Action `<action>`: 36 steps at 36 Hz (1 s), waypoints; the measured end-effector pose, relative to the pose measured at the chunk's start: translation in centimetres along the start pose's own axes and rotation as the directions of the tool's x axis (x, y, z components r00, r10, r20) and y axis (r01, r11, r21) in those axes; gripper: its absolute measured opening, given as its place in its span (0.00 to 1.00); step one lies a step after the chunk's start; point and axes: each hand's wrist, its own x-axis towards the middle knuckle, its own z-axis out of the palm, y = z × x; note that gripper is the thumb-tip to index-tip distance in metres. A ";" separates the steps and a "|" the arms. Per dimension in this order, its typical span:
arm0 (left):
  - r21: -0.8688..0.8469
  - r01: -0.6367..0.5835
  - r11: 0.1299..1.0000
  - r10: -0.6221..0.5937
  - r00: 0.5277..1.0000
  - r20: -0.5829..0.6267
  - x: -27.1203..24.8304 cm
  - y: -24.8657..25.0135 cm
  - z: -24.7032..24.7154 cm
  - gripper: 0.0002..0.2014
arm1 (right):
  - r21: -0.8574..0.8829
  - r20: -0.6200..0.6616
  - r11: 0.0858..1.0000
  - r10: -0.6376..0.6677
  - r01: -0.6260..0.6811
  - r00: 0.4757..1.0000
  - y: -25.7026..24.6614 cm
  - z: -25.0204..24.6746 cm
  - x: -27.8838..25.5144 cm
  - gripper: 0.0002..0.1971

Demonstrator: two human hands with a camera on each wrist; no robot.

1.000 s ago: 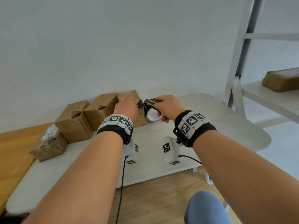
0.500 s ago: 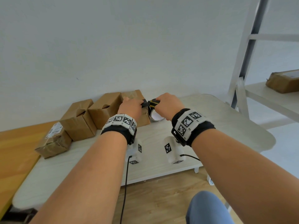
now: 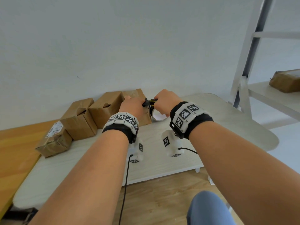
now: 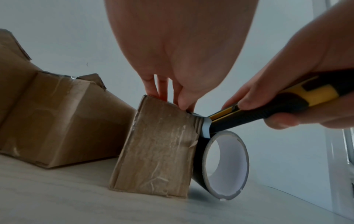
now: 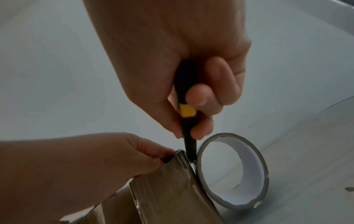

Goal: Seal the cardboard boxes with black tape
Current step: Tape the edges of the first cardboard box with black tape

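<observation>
Now the right hand [image 4: 298,84] grips a knife [image 4: 272,106], its tip at the tape [image 4: 205,127] stretched from box [image 4: 159,151] to roll [image 4: 226,165]. Left hand [image 4: 180,50] fingers press the box top (light cardboard, likely to slide), so keep it pinned near the cut.

A plain packing or storage room: 4 brown cardboard boxes [image 3: 103,109] lined against a bare white wall [image 3: 129,46], a pale work table [image 3: 227,124], and metal shelving [image 3: 253,51] holding another parcel [image 3: 287,82].
</observation>
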 end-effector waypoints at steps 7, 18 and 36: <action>0.083 -0.003 0.997 0.002 1.000 0.012 0.5 0.0 0.1 0.13 | 0.040 0.039 0.999 0.011 -0.012 0.999 0.5 -0.8 -0.3 0.15; 0.111 0.013 0.994 -0.017 0.999 0.034 0.9 -0.1 0.4 0.18 | 0.031 0.064 0.996 0.077 -0.079 0.995 0.5 -2.1 -1.3 0.08; 0.101 0.022 0.995 -0.028 0.998 0.061 1.1 -0.1 0.4 0.14 | 0.111 0.049 0.978 0.172 -0.177 0.984 0.9 -2.8 -1.4 0.09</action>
